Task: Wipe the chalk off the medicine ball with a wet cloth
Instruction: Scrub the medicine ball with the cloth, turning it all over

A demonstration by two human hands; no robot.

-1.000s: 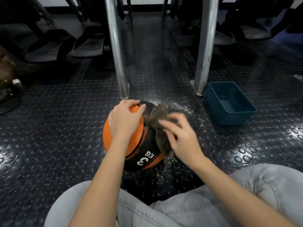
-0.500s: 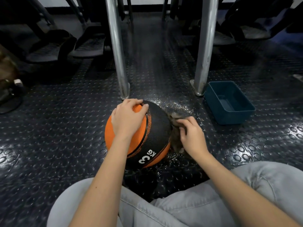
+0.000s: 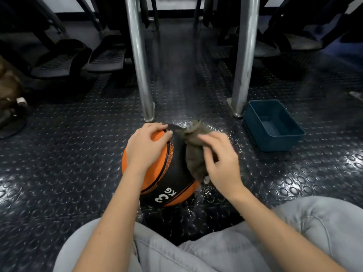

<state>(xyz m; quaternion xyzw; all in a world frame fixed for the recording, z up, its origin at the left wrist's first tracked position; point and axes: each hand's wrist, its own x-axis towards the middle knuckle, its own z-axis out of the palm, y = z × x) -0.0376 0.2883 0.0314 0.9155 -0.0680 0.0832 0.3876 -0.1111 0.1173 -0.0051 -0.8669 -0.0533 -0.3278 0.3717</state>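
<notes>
An orange and black medicine ball marked "3 KG" sits on the studded rubber floor between my knees. My left hand lies over its upper left side, fingers curled across the top edge, steadying it. My right hand holds a crumpled brown-grey cloth against the ball's upper right side; the hand is motion-blurred. White specks of chalk or water speckle the floor right of the ball.
A teal plastic tub stands on the floor to the right. Two metal posts rise just beyond the ball. Dark machine footplates lie at the back left. My grey trouser legs fill the foreground.
My right hand has swept the cloth from the ball's lower right side back up onto its upper right side. The left hand and the ball have stayed put.
</notes>
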